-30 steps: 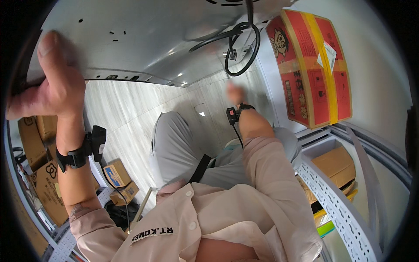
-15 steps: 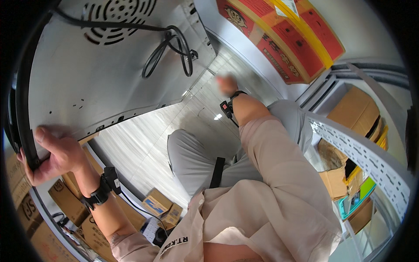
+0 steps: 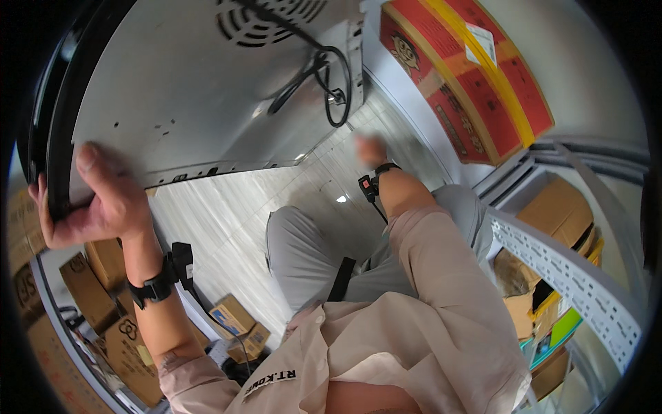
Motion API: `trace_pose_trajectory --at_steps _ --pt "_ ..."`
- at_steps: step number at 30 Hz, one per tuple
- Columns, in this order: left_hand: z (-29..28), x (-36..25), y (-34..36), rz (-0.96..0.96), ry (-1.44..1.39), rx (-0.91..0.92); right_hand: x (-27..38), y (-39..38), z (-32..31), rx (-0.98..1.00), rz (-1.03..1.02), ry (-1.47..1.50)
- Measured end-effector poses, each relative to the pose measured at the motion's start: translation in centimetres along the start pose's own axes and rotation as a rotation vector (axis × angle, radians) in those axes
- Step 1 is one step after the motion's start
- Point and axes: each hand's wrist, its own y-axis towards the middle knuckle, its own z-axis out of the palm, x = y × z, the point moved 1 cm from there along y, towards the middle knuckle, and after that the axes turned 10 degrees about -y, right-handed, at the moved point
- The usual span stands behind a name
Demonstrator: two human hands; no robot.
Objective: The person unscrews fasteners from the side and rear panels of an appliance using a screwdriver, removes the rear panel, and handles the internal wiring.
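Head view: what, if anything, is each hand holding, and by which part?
The left hand grips the metal appliance by its black-edged corner; whether the blurred right hand holds anything cannot be told.

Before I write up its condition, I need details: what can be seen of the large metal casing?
The metal casing is silvery grey and slightly shiny. Curved slots pierce it near the picture's top; small holes dot its face; a black strip borders its left side. A looped black cord crosses its face. Its lower edge slants up rightward. The left hand holds its lower left corner, thumb on its face; other support cannot be seen.
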Motion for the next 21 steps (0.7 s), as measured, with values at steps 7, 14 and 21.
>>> trace_pose_trajectory --at_steps 7,14,21 --pt "-1.5 -0.5 0.1 0.043 0.120 0.031 4.0 1.5 -2.1 0.398 0.180 -0.037" --pt "-0.9 -0.5 0.2 0.034 0.120 0.047 0.4 -1.1 2.0 0.311 0.073 0.091" --pt "-1.3 -0.8 0.4 0.077 0.156 0.071 1.8 1.2 -0.9 0.572 0.134 -0.131"
